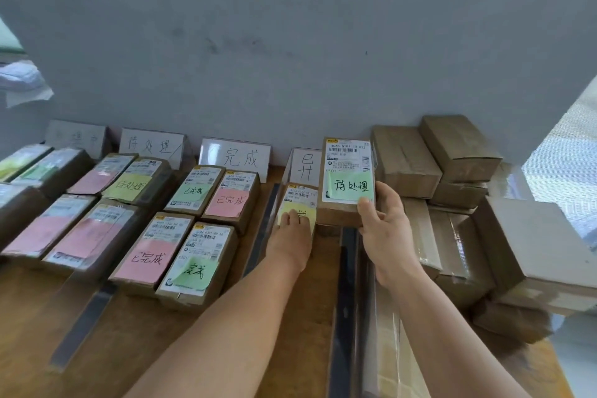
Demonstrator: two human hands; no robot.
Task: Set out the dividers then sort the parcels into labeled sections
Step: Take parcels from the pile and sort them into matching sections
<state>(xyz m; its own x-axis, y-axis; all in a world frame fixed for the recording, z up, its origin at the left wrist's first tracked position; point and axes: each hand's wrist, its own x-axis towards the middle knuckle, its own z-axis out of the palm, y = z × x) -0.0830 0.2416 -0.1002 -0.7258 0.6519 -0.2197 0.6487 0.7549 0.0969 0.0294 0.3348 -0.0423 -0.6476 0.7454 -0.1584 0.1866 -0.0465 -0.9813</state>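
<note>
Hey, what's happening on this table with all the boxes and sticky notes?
A person is sorting parcels into sections marked by standing signs along the wall. The right hand grips a parcel with a green note, held up in the rightmost section. The left hand rests on a parcel with a yellow note lying there. Labelled parcels already fill the sections to the left, and a pile of plain boxes waits on the right.
</note>
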